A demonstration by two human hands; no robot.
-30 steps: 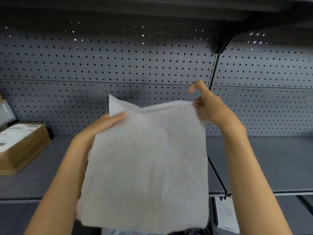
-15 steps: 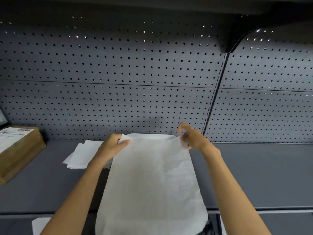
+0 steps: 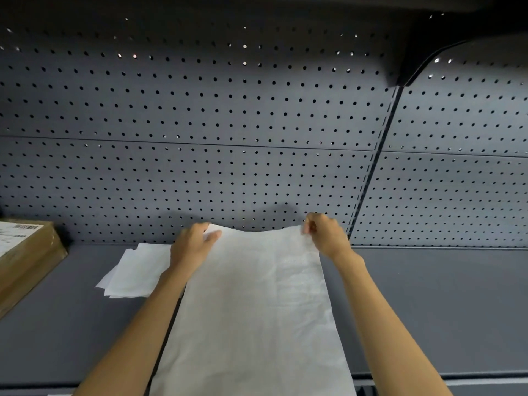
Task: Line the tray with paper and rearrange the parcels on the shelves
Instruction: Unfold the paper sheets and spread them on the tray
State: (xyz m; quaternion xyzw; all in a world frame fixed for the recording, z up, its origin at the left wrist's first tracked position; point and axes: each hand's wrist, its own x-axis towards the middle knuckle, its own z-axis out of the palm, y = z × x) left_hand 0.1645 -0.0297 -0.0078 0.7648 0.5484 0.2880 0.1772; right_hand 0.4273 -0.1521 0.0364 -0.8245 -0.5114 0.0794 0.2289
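A large white sheet of paper (image 3: pixel 254 304) lies stretched over the grey shelf (image 3: pixel 428 310), its far edge near the pegboard back wall and its near end hanging past the shelf's front edge. My left hand (image 3: pixel 193 244) holds the far left corner of the sheet. Thumb and fingers of my right hand (image 3: pixel 324 234) pinch the far right corner. A brown cardboard parcel (image 3: pixel 25 255) with a white label sits on the shelf at the far left.
A few loose white sheets (image 3: pixel 134 272) lie on the shelf left of my left forearm. The grey pegboard wall (image 3: pixel 228 138) closes the back. A dark upright (image 3: pixel 371 172) divides it to the right, under a shelf bracket.
Both hands carried the sheet from mid-air down and forward onto the shelf; over the last half second it has settled toward the back wall. The loose sheets on the left came into view.
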